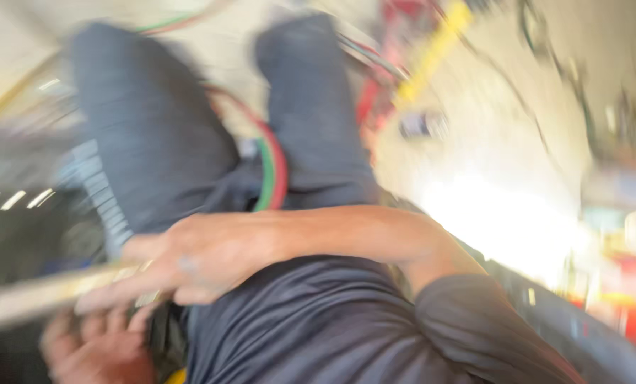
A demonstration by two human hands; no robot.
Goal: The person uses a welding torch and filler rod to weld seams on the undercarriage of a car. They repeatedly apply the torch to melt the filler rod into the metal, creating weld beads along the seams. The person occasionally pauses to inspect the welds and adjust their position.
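The whole view is smeared by motion. My right arm reaches across my body from the right, and my right hand (pixel 197 259) rests at the end of a long pale bar (pixel 34 295) that runs out to the left edge. Its fingers stretch along the bar with the thumb above it. Just below the bar, my left hand (pixel 98 348) sits at the bottom left with its fingers curled up; the blur hides whether it holds anything. Beyond the hands are my legs in dark trousers (pixel 147 135).
A red and a green hose (pixel 272 167) curve side by side between my legs on the pale floor. A yellow strip (pixel 432 53) and red shapes lie further off. Dark, blurred equipment (pixel 19 235) fills the left side. A bright glare (pixel 503 220) lies on the right.
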